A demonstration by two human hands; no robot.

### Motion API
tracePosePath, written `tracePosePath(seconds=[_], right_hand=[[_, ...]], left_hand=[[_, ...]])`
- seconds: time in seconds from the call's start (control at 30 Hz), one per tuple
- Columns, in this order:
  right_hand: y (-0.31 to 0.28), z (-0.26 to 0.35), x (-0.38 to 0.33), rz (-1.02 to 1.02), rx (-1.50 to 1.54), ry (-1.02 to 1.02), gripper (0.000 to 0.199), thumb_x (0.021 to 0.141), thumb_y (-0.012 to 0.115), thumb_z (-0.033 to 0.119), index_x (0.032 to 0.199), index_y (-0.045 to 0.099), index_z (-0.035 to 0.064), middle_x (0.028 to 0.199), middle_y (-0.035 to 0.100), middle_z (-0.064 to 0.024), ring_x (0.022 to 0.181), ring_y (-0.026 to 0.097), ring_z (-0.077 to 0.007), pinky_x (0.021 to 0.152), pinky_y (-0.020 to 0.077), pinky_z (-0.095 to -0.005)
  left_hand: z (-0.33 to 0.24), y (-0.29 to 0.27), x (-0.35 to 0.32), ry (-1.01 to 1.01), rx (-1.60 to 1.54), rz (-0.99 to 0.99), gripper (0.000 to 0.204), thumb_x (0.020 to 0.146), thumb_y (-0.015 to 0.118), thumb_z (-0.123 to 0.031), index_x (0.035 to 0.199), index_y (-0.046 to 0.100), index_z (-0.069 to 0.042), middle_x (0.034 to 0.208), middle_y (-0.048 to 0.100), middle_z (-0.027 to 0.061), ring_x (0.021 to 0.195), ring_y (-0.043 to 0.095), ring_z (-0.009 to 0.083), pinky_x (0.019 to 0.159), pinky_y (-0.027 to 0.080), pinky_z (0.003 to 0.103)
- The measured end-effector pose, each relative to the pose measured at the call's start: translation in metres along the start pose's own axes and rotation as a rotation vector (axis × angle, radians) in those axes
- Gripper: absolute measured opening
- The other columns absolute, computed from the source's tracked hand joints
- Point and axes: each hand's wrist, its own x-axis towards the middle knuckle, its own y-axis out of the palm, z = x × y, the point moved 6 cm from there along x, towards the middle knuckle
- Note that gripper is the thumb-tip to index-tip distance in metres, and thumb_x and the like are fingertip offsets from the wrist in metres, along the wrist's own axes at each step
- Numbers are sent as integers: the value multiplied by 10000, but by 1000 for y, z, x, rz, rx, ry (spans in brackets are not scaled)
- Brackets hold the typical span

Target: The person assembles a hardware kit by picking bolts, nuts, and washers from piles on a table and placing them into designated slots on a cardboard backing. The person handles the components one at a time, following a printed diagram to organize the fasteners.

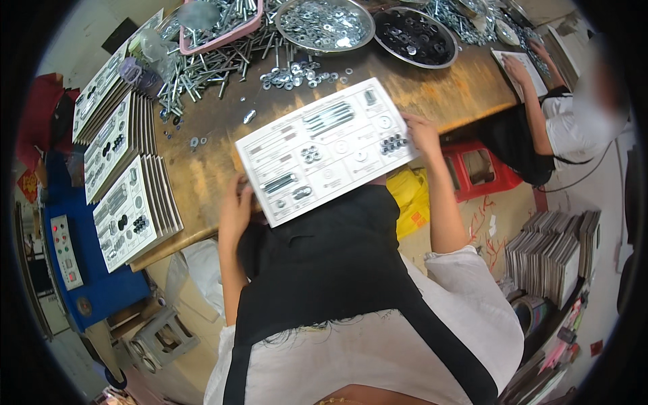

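A white printed card [327,148] with bolts, washers and nuts set on its outlined spaces lies tilted over the near edge of the wooden table [202,179]. My left hand [235,208] grips the card's near left corner. My right hand [422,133] holds its right edge, next to a cluster of dark nuts [393,143] on the card. Loose washers [297,74] and long bolts [202,67] lie scattered on the table beyond the card.
Stacks of filled cards [125,196] stand at the table's left. A pink tray [219,23] and two metal bowls [326,25] [415,37] hold hardware at the back. Another person [574,121] works at the right. A red stool [479,169] and card stacks [553,250] sit below.
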Motion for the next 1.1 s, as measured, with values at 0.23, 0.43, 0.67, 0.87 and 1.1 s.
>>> tracePosePath(seconds=[0.23, 0.43, 0.67, 0.87, 1.1], right_hand=[[86, 8, -52, 128, 179, 61, 332, 896, 481, 61, 1160, 658, -35, 720, 597, 18, 528, 421, -35, 470, 318, -193], [113, 10, -66, 173, 189, 89, 355, 928, 458, 102, 1230, 631, 32, 597, 399, 97, 459, 295, -10, 412, 211, -188], [133, 27, -72, 546, 1016, 259, 355, 1010, 426, 215, 1231, 539, -39, 723, 440, 27, 580, 393, -42, 445, 295, -180], [222, 82, -133, 760, 1431, 626, 397, 1018, 397, 163, 1330, 418, -81, 1289, 501, -199, 1198, 525, -285, 1072, 452, -386], [265, 117, -180, 1003, 1239, 531, 459, 1028, 321, 207, 1413, 373, -37, 1407, 455, -161, 1316, 425, -270, 1116, 343, -375]], left_hand=[[65, -68, -28, -80, -97, -125, 411, 958, 519, -102, 1357, 487, -9, 1198, 621, 164, 1007, 620, 218, 834, 511, 322], [81, -93, -35, -114, -187, -134, 374, 990, 515, -139, 1340, 501, -7, 1202, 615, 144, 997, 624, 196, 870, 498, 304], [48, -102, -38, 11, -174, -296, 312, 979, 514, -115, 1263, 570, 3, 1134, 618, 112, 920, 602, 156, 824, 491, 280], [-94, -52, -35, 381, -67, -52, 323, 764, 718, -31, 1085, 698, -67, 865, 607, 64, 743, 592, 152, 632, 474, 253], [-162, -39, -11, 760, 463, -278, 359, 686, 793, -259, 996, 675, -125, 814, 551, 23, 725, 575, 203, 593, 467, 322]])
